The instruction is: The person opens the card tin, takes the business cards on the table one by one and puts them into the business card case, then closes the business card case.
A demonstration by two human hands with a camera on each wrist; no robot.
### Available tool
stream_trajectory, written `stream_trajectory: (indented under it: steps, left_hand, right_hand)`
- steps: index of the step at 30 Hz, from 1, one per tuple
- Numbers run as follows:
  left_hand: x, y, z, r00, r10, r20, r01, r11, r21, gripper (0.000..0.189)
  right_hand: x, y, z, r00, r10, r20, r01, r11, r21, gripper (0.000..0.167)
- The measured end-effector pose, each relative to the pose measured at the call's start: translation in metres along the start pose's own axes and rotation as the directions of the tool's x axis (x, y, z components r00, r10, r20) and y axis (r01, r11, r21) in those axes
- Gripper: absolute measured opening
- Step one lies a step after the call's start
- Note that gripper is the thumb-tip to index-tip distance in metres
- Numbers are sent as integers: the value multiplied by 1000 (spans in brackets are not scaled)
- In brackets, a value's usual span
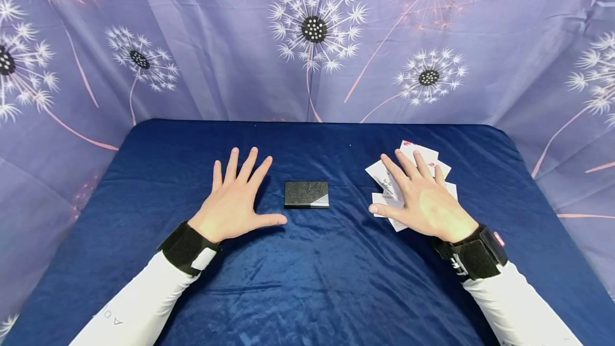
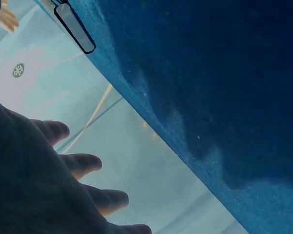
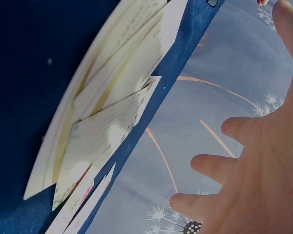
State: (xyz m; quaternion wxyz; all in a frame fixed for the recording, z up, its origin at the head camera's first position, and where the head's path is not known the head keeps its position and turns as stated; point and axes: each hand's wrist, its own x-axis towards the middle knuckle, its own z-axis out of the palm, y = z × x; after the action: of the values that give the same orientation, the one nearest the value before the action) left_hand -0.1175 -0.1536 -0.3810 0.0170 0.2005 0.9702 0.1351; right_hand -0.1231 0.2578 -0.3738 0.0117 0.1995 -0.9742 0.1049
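My left hand [image 1: 231, 202] is spread palm down above the cloth, with its thumb toward a small black card case [image 1: 304, 192]. That case lies flat in the middle, with a silver triangle at its lower right corner. Over on the right, my right hand [image 1: 427, 199] hovers with fingers spread above a loose pile of white printed cards [image 1: 417, 149]. The cards [image 3: 112, 102] overlap at different angles and show small print and some floral marks in the right wrist view. Part of the pile is hidden under the hand. Neither hand holds anything.
A dark blue velvet cloth [image 1: 307, 282] covers the table. Behind it and at both sides hangs a purple curtain [image 1: 216, 41] with dandelion prints. Black bands [image 1: 188, 249] circle both wrists over white sleeves [image 1: 139, 303].
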Motion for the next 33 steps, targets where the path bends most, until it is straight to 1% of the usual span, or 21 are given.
stream_trajectory:
  steps: [7, 16, 20, 23, 26, 33]
  left_hand:
    - [1, 0, 0, 1000, 11, -2, -11, 1000, 6, 127]
    - [1, 4, 1, 999, 33, -4, -33, 999, -6, 126]
    - [2, 4, 2, 999, 47, -14, -47, 999, 8, 125]
    - [4, 6, 1, 998, 62, -25, -61, 998, 12, 125]
    - [7, 7, 1, 997, 72, -21, -72, 997, 17, 124]
    - [15, 11, 3, 995, 99, -4, -98, 995, 29, 121]
  right_hand:
    - [0, -1, 0, 1000, -1, -4, 1, 1000, -8, 109]
    - [1, -3, -1, 1000, 0, 2, 0, 1000, -10, 110]
    - [1, -5, 0, 1000, -5, 9, 5, 1000, -6, 110]
    - [2, -7, 0, 1000, -2, 14, 2, 1000, 4, 110]
    - [3, -9, 1, 1000, 2, 22, -2, 1000, 5, 110]
    - [8, -16, 1, 999, -34, 6, 34, 999, 0, 110]
